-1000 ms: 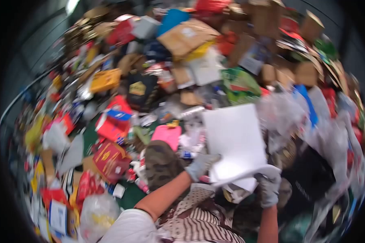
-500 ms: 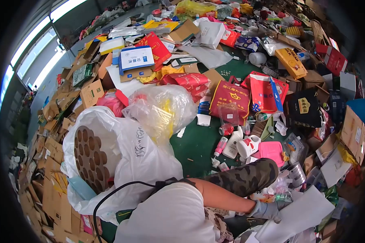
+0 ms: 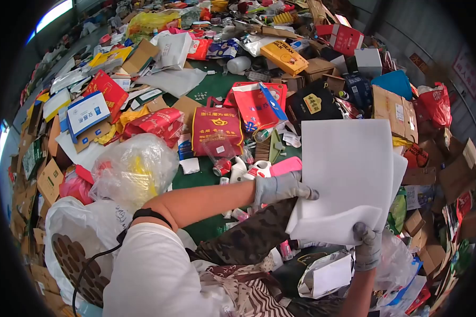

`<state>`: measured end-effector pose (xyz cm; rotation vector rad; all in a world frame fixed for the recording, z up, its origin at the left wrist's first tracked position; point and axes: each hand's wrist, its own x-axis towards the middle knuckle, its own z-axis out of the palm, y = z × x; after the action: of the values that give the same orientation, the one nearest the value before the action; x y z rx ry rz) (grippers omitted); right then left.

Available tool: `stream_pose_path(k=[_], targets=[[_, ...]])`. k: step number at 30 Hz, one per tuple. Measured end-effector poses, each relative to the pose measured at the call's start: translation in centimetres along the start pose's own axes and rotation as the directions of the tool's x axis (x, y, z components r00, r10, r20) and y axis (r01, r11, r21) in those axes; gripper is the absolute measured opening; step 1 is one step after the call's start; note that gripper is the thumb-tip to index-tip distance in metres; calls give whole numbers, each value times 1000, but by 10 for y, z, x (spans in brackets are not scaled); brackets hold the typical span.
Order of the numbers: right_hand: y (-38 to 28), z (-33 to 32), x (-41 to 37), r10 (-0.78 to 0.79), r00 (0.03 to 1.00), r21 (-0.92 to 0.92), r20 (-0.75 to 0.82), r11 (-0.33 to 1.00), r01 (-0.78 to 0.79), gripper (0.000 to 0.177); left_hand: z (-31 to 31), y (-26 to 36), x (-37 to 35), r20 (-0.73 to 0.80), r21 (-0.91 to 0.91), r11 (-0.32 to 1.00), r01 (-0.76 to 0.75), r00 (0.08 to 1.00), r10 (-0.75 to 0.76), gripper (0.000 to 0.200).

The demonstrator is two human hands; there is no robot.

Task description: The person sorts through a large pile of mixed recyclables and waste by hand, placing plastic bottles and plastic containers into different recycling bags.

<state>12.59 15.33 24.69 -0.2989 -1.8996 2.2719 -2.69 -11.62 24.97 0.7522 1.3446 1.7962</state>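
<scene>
As both gloved hands hold on, white sheets (image 3: 349,164) stand up in front of the heap

Now that the view has swung back round, it's the sheets front and centre-right! Half a second ago they sat low at the right edge with only the left hand (image 3: 283,190) on show; now the right hand (image 3: 367,248) is in the picture too. And the white bag (image 3: 84,222), so large then, has slid down to the lower left, brown holed cardboard (image 3: 79,264) inside it.

Look at what's around them: the sheets cover the foot of a black bag (image 3: 314,105) and a corner of a cardboard box (image 3: 395,112) behind. Just left, a pink lid (image 3: 286,165) and a brush (image 3: 262,150); farther left, a red bag (image 3: 217,129) and a clear plastic bag (image 3: 137,169). Below, a camouflage trouser leg (image 3: 243,238) cuts across, with a white packet (image 3: 330,274) under the sheets.

To the hands! The left forearm reaches across almost level, fingers closed narrow on the sheets' left edge. The right forearm rises steeply from the bottom, thumb pressed over the lower right corner, where the front sheet's bottom edge curls up.
</scene>
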Motion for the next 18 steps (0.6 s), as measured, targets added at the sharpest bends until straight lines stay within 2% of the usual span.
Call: stream_pose_path(k=[1, 2, 3, 4, 5, 6, 7, 8, 9, 10, 12, 15, 18], targets=[[-5, 5, 8, -73, 996, 32, -48, 997, 75, 55, -19, 15, -7, 52, 161, 987, -22, 999, 14, 62], [-8, 9, 13, -137, 985, 63, -100, 988, 144, 51, -43, 32, -26, 38, 77, 975, 210, 976, -214, 67], [-7, 9, 14, -192, 969, 91, -157, 974, 208, 48, -73, 36, -41, -24, 70, 974, 218, 976, -217, 69], [-2, -15, 14, -195, 959, 169, -208, 958, 231, 45, -114, 34, -61, -67, 335, 924, 184, 983, -171, 71], [5, -42, 14, -189, 947, 245, -261, 935, 254, 43, -143, 41, -96, -203, 706, 657, 265, 964, -170, 77], [1, -46, 12, -198, 927, 201, -319, 942, 270, 42, -163, 49, -135, -348, 764, 462, 451, 890, -294, 93], [15, -79, 9, -195, 913, 180, -358, 945, 272, 43, -166, 61, -167, -601, 769, -60, 637, 687, -407, 108], [28, -102, 1, -174, 898, 199, -405, 941, 272, 43, -183, 55, -209, -653, 757, -370, 539, 629, -421, 115], [44, -123, -6, -155, 880, 216, -448, 937, 275, 44, -190, 47, -249, -764, 643, -494, 585, 445, -468, 118], [58, -133, -15, -78, 877, 276, -475, 933, 232, 44, -192, 37, -284, -828, 551, -579, 601, 308, -469, 123], [80, -146, -28, 69, 856, 393, -512, 905, 163, 45, -187, 18, -332, -900, 405, -714, 571, 111, -421, 127], [113, -143, -47, 142, 838, 406, -527, 908, 101, 42, -199, -29, -388, -932, 362, -780, 511, 168, -322, 122], [136, -151, -57, 182, 799, 370, -574, 927, 55, 39, -216, -63, -403, -955, 271, -753, 600, 266, -131, 88]])
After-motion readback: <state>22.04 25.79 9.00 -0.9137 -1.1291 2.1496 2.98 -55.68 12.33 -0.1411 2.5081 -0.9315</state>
